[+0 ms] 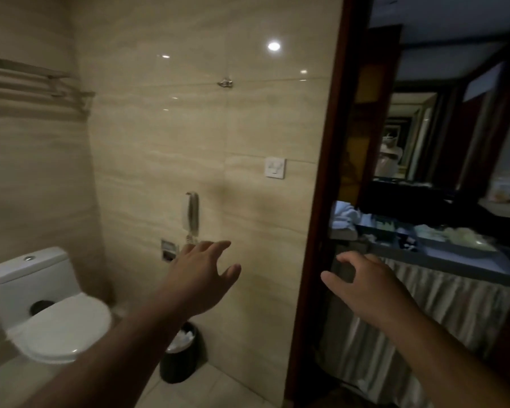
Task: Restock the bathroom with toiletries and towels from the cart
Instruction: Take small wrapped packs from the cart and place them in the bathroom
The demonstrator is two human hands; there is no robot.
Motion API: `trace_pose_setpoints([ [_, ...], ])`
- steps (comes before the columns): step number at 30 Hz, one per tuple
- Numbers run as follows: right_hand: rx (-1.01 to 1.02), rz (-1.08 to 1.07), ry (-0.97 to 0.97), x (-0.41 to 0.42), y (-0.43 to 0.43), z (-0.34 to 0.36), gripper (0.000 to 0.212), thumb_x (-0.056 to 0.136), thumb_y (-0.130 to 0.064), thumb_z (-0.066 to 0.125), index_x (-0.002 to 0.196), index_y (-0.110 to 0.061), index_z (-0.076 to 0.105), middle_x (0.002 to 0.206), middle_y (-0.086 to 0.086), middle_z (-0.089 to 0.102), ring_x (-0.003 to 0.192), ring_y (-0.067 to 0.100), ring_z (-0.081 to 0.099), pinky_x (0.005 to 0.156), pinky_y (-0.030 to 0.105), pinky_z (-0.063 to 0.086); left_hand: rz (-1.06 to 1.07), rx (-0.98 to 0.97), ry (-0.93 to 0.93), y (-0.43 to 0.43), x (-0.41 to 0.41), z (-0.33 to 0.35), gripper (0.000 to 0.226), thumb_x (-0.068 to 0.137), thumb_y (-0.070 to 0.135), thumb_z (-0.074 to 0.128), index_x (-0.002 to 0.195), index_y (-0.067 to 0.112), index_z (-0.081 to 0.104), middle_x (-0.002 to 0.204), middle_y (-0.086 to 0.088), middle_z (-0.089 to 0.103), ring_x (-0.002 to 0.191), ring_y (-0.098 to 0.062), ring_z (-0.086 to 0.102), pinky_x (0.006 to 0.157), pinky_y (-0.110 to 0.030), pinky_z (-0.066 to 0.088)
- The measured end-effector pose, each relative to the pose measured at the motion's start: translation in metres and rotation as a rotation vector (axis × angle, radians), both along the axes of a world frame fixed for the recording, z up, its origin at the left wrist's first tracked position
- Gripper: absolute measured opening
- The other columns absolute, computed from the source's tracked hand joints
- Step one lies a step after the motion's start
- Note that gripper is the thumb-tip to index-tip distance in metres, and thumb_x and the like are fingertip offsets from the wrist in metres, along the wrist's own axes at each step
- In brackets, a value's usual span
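On the far left wall hangs a towel rack (pixel 36 86), and I see no towels on it. Below it is a white toilet (pixel 50 319) with the lid down. A dark bin (pixel 180 357) with white paper in it stands on the floor by the tiled wall.

The left hand (pixel 200 275) is held out in front of that wall. Its fingers are spread wide and it holds nothing. It is well apart from the cart.

Next comes the dark wood door frame (pixel 321 201). The right hand (pixel 362 287) is just past it, in the doorway. Its fingers are bent a little, the grip is loose, and it holds nothing too.

The cart (pixel 454 260) stands outside the door, to the right and a bit farther off. Its long top runs left to right across the doorway, with a pale curtain hanging under it. White towels (pixel 343 214) lie piled at the left end of the top, above and just beyond the right hand. Small things fill the tray (pixel 395 228) beside them, but it is too dark and blurry to tell what each one is.

I think the right hand should take the towels, since it is much nearer. It needs to go up and forward. The door frame is close on its left, so it could bump there.
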State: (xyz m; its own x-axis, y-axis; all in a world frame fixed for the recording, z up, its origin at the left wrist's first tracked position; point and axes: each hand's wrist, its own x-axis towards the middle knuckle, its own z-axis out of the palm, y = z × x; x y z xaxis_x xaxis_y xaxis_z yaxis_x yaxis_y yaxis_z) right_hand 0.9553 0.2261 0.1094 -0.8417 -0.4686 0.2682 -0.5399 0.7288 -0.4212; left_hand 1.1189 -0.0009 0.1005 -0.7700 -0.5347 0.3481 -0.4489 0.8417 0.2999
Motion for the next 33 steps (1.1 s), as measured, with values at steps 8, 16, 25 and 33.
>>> trace_pose_setpoints([
  [8, 0.014, -0.086, -0.042, -0.096, 0.070, 0.019, 0.066, 0.088, -0.072, 0.049, 0.142, -0.033, 0.045, 0.145, 0.002, 0.043, 0.125, 0.026, 0.050, 0.101, 0.042, 0.047, -0.167, -0.010, -0.049, 0.050, -0.124, 0.020, 0.069, 0.093, 0.066, 0.041, 0.153, 0.036, 0.025, 0.158, 0.003, 0.034, 0.144, -0.026, 0.026, 0.113, -0.047, 0.035],
  [16, 0.015, -0.214, -0.027, -0.152, 0.127, 0.003, 0.064, 0.088, -0.074, 0.043, 0.141, -0.037, 0.045, 0.141, 0.000, 0.046, 0.125, 0.025, 0.049, 0.101, 0.041, 0.046, -0.364, -0.007, -0.092, 0.100, -0.232, 0.010, 0.070, 0.094, 0.067, 0.039, 0.154, 0.036, 0.022, 0.160, 0.005, 0.029, 0.145, -0.026, 0.022, 0.113, -0.047, 0.031],
  [25, 0.048, -0.303, 0.022, -0.251, 0.128, 0.025, 0.071, 0.088, -0.074, 0.044, 0.147, -0.033, 0.041, 0.152, 0.002, 0.039, 0.134, 0.024, 0.043, 0.106, 0.040, 0.043, -0.473, -0.030, -0.154, 0.101, -0.362, 0.028, 0.076, 0.092, 0.072, 0.036, 0.156, 0.038, 0.013, 0.163, 0.003, 0.021, 0.147, -0.031, 0.016, 0.117, -0.051, 0.022],
  [33, 0.039, -0.312, 0.033, -0.363, 0.071, 0.032, 0.067, 0.090, -0.071, 0.047, 0.145, -0.033, 0.043, 0.145, 0.003, 0.045, 0.131, 0.027, 0.044, 0.106, 0.042, 0.042, -0.523, -0.002, -0.033, 0.057, -0.470, 0.035, 0.071, 0.093, 0.067, 0.041, 0.154, 0.040, 0.017, 0.161, 0.005, 0.027, 0.146, -0.027, 0.020, 0.115, -0.049, 0.026],
])
